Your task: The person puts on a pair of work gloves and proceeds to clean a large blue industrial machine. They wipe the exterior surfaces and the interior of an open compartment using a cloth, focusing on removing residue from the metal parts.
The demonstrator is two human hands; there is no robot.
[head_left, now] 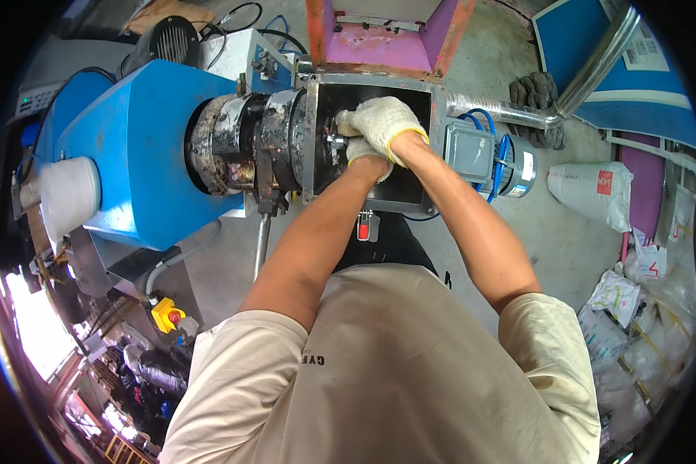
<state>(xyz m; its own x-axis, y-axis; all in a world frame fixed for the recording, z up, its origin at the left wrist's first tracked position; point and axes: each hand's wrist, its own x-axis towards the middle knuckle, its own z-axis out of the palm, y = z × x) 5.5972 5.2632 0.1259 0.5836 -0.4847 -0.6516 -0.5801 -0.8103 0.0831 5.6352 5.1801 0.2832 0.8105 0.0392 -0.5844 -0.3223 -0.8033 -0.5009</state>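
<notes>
Both my hands, in off-white knit work gloves, reach into an open square metal housing (pixel 375 78) with a dark inside. My right hand (pixel 385 124) is uppermost, its fingers curled toward the left inner wall; whatever they grip is hidden. Beneath it, my left hand (pixel 370 153) is largely covered, and its fingers do not show. Beside both hands, small shiny metal fittings (pixel 336 142) stand out from that wall. A blackened, stained cylindrical machine barrel (pixel 243 139) joins the housing on the left.
Left stands a blue machine casing (pixel 151 155) with a white bucket (pixel 71 193). Right of the housing sits a grey motor (pixel 510 166) with blue cables. A silver duct (pixel 510 112) runs behind it. A purple-lined hopper (pixel 379 50) is beyond; a white sack (pixel 591 193) stands right.
</notes>
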